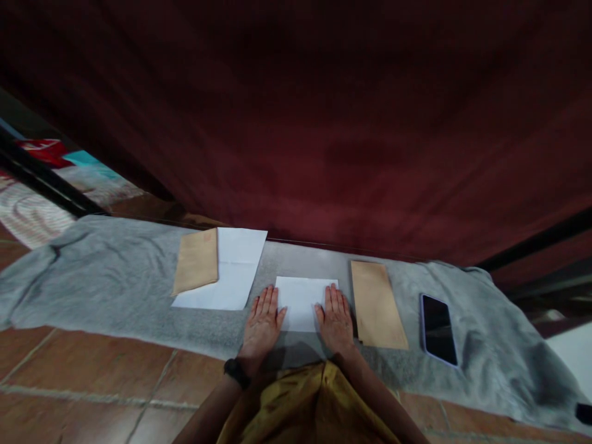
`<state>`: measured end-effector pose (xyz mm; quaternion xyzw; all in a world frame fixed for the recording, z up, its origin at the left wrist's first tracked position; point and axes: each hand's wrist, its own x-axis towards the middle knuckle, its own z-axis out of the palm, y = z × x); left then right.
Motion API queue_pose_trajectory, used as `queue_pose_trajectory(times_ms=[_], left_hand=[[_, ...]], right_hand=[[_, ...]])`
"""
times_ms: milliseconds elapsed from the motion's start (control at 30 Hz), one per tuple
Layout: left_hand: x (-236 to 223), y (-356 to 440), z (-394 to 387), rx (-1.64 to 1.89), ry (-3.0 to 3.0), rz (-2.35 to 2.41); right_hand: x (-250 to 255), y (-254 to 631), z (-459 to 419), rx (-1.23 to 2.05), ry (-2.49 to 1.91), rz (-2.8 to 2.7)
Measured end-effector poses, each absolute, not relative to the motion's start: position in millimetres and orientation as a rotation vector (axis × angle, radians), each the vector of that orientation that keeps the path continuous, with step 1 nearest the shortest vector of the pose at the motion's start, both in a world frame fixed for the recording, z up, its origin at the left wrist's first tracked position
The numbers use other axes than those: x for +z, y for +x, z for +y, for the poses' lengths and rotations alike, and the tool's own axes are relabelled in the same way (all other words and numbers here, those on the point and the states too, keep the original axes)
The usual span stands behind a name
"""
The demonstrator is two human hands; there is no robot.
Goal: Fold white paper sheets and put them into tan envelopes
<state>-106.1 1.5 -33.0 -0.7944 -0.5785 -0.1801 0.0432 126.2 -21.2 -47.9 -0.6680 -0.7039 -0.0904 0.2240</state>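
A white sheet of paper (pixel 303 302), about half the size of the larger sheet to its left, lies flat in front of me. My left hand (pixel 263 324) rests flat at its left edge, fingers stretched out and thumb on the paper. At the right edge my right hand (pixel 335 320) lies flat too, with its fingers extended over the corner. Just right of that hand is a brown envelope (pixel 379 305). On the left, a smaller brown envelope (pixel 197 259) overlaps a larger white sheet (pixel 239 271) that shows a faint crease.
Everything lies on a grey cloth (pixel 134 271) spread over a tiled floor (pixel 92 382). A phone with a dark screen (pixel 438 330) sits at the right. Behind the cloth hangs a dark red curtain (pixel 296 142). Dark poles (pixel 50 185) stand at the left.
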Motion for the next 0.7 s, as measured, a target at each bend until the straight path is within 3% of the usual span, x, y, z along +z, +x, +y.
queue_pose_trajectory(times_ms=[200, 367, 700], left_hand=[[-22, -100, -11, -0.536, -2.372, -1.759], [-19, -72, -29, -0.448, -2.770, -1.423], [-7, -70, -44, -0.404, -2.941, -1.373]], right_hand=[[-48, 126, -22, -0.234, -1.829, -1.935], [-36, 126, -24, -0.172, -1.808, -1.951], [-35, 127, -70, -0.063, -1.490, -2.335]])
